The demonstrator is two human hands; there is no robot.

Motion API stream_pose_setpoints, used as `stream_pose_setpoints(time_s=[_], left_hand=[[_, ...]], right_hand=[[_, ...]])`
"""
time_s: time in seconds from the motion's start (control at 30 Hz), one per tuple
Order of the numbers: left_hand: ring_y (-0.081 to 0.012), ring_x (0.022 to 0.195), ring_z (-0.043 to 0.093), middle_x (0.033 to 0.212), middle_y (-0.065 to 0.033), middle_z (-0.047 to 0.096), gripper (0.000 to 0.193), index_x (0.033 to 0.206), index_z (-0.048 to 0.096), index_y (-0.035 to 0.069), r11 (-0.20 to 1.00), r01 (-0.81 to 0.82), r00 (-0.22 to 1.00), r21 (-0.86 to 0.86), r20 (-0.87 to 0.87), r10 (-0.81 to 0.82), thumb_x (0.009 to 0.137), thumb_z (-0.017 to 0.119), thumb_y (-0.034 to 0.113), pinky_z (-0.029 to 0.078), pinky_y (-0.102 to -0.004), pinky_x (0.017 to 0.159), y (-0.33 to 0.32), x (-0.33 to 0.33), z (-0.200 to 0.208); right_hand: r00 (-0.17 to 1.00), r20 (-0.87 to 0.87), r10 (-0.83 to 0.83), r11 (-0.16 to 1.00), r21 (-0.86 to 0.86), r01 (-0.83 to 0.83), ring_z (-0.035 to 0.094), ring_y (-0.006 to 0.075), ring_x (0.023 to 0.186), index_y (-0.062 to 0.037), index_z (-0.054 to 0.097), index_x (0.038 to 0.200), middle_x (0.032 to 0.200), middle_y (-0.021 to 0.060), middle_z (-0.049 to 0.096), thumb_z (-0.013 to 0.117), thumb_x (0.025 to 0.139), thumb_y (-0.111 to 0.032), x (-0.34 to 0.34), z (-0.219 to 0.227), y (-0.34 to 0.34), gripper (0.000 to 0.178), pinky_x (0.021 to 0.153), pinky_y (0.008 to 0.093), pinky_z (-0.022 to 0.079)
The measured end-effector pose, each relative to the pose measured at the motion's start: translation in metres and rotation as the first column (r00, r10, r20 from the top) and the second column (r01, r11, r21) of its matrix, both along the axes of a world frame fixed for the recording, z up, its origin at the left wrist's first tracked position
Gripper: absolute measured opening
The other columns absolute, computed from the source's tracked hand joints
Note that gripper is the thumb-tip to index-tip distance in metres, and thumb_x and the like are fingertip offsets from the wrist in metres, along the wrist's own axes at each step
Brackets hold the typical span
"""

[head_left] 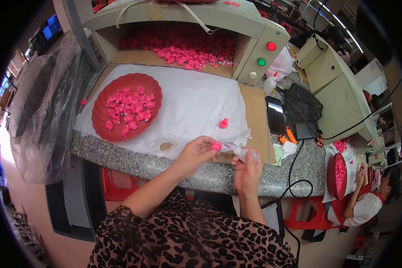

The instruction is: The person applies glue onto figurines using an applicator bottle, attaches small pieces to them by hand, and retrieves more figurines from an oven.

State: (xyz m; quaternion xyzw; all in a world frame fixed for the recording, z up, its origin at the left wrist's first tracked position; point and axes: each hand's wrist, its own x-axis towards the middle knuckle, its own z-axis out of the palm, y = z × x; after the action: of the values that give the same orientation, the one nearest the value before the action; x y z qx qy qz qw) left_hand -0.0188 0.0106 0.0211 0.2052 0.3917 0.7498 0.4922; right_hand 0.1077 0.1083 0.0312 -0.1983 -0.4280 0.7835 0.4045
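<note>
Between the fingertips of my left hand (pixel 195 154) is a small pink figure (pixel 216 146). My right hand (pixel 248 172) is closed around a whitish glue bottle (pixel 242 154), its thin tip pointing left at the figure; whether they touch I cannot tell. Just beyond my hands, a single pink figure (pixel 223 123) lies on the white paper sheet (pixel 196 96). To the left, a red scalloped plate (pixel 103 105) carries a heap of similar pink figures (pixel 131 105), some with small pale spots.
A beige machine (pixel 254 49) with an opening full of pink pieces (pixel 187 56) stands at the back. A phone (pixel 276 115), black pouch (pixel 303 105) and orange clips (pixel 290 135) lie to the right. A black cable (pixel 290 178) loops over the edge. Another person (pixel 366 205) works at far right.
</note>
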Motion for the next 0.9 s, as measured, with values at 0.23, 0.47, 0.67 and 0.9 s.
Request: stream_pose_setpoints(time_s=[0.23, 0.47, 0.67, 0.9], left_hand=[[-0.0098, 0.075, 0.052, 0.089, -0.0056, 0.053, 0.021, 0.094, 0.047, 0.001, 0.999, -0.035, 0.996, -0.005, -0.086, 0.034, 0.076, 0.058, 0.001, 0.044, -0.0218, 0.065, 0.0, 0.005, -0.003], [-0.0118, 0.07, 0.046, 0.1, -0.0052, 0.058, 0.02, 0.089, 0.052, 0.005, 0.929, -0.37, 0.674, -0.018, -0.694, 0.254, 0.071, 0.062, 0.005, 0.041, -0.0232, 0.066, -0.003, -0.006, -0.018], [-0.0128, 0.068, 0.045, 0.1, -0.0055, 0.057, 0.021, 0.088, 0.052, 0.005, 0.919, -0.393, 0.59, -0.014, -0.77, 0.241, 0.07, 0.062, 0.005, 0.041, -0.0237, 0.066, -0.003, -0.003, -0.022], [-0.0135, 0.068, 0.046, 0.1, -0.0058, 0.057, 0.022, 0.088, 0.051, 0.005, 0.916, -0.402, 0.568, 0.004, -0.783, 0.253, 0.069, 0.063, 0.004, 0.041, -0.0243, 0.066, -0.004, -0.003, -0.025]], right_hand=[[0.998, -0.055, 0.029, 0.994, -0.101, -0.034, 0.051, 0.0152, 0.064, -0.0002, 0.045, 0.094, 0.079, 0.0104, 0.053, 0.045, 0.087, -0.017, -0.005, 0.0, -0.007, 0.018, 0.056, 0.0266, 0.043], [0.976, 0.173, -0.133, 0.926, 0.372, 0.06, 0.049, 0.0119, 0.064, -0.0004, 0.042, 0.094, 0.081, 0.0076, 0.051, 0.047, 0.085, -0.014, 0.005, -0.004, -0.012, 0.017, 0.055, 0.023, 0.04], [0.965, 0.205, -0.164, 0.827, 0.562, 0.021, 0.05, 0.0123, 0.068, 0.0022, 0.041, 0.094, 0.093, 0.0091, 0.044, 0.049, 0.083, -0.009, 0.004, -0.007, -0.016, 0.017, 0.06, 0.0227, 0.044], [0.955, 0.225, -0.193, 0.759, 0.651, 0.0, 0.051, 0.0139, 0.07, 0.0025, 0.041, 0.095, 0.093, 0.0097, 0.043, 0.049, 0.083, -0.009, 0.005, -0.013, -0.013, 0.018, 0.061, 0.023, 0.046]])
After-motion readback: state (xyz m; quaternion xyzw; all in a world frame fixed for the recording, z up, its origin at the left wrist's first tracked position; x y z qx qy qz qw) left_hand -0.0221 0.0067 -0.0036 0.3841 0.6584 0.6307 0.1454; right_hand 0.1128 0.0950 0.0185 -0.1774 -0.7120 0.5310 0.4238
